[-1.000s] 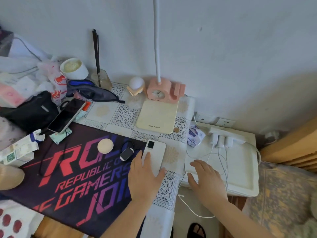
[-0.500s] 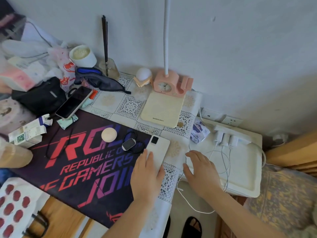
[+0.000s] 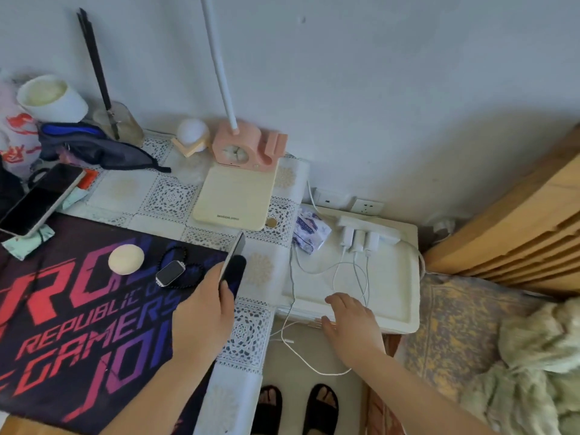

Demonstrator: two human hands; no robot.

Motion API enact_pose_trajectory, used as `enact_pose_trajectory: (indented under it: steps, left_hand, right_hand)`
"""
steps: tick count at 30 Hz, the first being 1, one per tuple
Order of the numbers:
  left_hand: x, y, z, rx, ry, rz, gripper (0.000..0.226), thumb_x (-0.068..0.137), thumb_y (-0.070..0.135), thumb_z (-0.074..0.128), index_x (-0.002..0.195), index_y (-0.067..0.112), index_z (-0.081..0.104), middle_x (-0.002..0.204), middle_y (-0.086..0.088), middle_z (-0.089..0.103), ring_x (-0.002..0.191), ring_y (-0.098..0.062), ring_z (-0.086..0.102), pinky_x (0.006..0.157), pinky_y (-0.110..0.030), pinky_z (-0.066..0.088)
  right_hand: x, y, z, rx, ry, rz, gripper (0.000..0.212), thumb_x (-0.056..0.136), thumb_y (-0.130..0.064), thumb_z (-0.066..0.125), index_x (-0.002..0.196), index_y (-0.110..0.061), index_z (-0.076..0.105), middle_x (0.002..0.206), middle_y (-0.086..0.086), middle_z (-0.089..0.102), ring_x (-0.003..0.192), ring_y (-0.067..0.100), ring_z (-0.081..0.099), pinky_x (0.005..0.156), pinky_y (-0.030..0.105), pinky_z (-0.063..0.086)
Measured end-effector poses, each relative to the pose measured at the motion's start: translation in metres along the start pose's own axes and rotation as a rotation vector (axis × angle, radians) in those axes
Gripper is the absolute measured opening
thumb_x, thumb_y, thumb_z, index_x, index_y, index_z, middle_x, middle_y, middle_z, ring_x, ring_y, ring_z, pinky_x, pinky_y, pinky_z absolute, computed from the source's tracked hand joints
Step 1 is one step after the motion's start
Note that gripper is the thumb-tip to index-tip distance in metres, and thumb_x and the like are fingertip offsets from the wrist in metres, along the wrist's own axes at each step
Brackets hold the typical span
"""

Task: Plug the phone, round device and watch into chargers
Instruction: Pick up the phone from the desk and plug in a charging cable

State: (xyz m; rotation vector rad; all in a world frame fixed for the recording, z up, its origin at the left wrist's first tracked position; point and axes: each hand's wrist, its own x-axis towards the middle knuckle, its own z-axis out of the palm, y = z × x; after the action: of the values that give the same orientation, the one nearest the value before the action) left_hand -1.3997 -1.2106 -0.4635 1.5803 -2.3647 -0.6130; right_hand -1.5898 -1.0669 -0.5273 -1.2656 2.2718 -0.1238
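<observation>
Right hand [image 3: 351, 321]: fingers spread, holding nothing, on the white box's [image 3: 405, 290] near edge by the cables [image 3: 348, 266].
Left hand [image 3: 204, 312]: holds the phone [image 3: 233, 257] tipped up at the mat's [image 3: 78, 309] right edge.
Watch [image 3: 170, 273], round device [image 3: 126, 259]: on the mat, no cable in.
Done: nothing plugged yet.

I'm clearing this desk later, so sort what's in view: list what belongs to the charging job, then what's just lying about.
For the job: phone tilted up in the left hand; round device; watch; charger plugs; cables by the right hand.

Lying about: second phone, pink clock, white cup, cream pad.
</observation>
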Motion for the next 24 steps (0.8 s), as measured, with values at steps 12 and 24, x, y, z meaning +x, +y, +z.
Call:
enact_pose_trajectory:
  steps: [12, 24]
  left_hand:
    - [0.001, 0.083, 0.072, -0.73, -0.203, -0.123, 0.035, 0.098, 0.031, 0.043, 0.129, 0.018, 0.053, 0.12, -0.001, 0.064, 0.114, -0.015, 0.057, 0.102, -0.04, 0.045]
    - [0.021, 0.073, 0.066, -1.001, 0.029, -0.315, 0.038, 0.096, 0.007, 0.048, 0.094, 0.04, 0.068, 0.092, 0.019, 0.072, 0.087, 0.006, 0.065, 0.07, -0.01, 0.049]
  right_hand:
    - [0.045, 0.028, 0.036, 0.076, -0.074, 0.077, 0.042, 0.095, -0.032, 0.039, 0.135, -0.021, 0.042, 0.14, -0.005, 0.045, 0.126, 0.018, 0.043, 0.103, 0.033, 0.035]
    - [0.143, -0.004, 0.075, 0.35, -0.074, 0.144, 0.04, 0.093, -0.03, 0.049, 0.131, -0.018, 0.048, 0.131, 0.002, 0.049, 0.12, 0.024, 0.048, 0.092, 0.036, 0.045]
